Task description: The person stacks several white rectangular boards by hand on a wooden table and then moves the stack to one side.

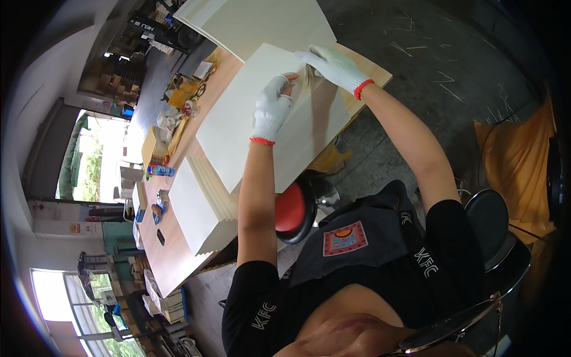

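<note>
A large white panel (238, 128) lies on the wooden table in front of me. Over its middle is my left hand (274, 107), in a white knit glove with a red cuff; its fingers are loosely bent and apart, and nothing shows between them. My right hand (338, 70), gloved the same way, is at the panel's far right part with its fingers closed downward. Below those fingers a small brownish, bristle-like thing (308, 77) shows; its kind is unclear. The right hand's shadow falls across the panel.
Another pale panel (267, 24) lies beyond. At the near left stands a stack of white boards (199, 205). Along the table's left side are a phone (160, 237), a bottle (162, 171) and yellow paper (181, 92). A red-seated stool (289, 208) stands close to the table.
</note>
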Demonstrator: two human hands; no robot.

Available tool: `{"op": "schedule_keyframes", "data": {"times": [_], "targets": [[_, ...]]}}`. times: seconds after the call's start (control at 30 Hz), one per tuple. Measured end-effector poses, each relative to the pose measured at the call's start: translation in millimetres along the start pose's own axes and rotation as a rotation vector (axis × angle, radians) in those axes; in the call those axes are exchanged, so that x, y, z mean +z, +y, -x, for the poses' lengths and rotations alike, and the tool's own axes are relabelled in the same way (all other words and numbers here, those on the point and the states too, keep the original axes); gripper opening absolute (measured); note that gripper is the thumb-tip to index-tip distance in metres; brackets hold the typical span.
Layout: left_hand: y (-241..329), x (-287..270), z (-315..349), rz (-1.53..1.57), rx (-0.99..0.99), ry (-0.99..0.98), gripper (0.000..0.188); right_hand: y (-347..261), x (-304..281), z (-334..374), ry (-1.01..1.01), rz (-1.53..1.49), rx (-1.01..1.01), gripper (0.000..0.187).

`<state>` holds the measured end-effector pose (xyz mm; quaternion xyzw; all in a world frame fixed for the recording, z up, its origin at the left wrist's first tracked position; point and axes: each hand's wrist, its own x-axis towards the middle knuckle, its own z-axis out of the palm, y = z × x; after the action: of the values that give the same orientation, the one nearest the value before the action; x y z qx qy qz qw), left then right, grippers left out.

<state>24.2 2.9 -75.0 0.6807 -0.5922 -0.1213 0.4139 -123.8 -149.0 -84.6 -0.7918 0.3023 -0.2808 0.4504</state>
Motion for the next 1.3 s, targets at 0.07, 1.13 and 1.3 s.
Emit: {"op": "schedule_keyframes", "data": {"times": [0.07,1.13,1.3], "targets": [[-4,-2,-2,0.012,0.015,-0.010,0.026,-1,5,11,0.105,-0.043,-0.013,0.053],[12,1,3,0.000,-0.148,-0.040,0.035,13,16,18,0.210,0.011,-0.118,0.056],[11,6,3,-0.125,0.132,0.161,0.034,-1,1,16,-0.031,0.068,0.036,0.064]]}}
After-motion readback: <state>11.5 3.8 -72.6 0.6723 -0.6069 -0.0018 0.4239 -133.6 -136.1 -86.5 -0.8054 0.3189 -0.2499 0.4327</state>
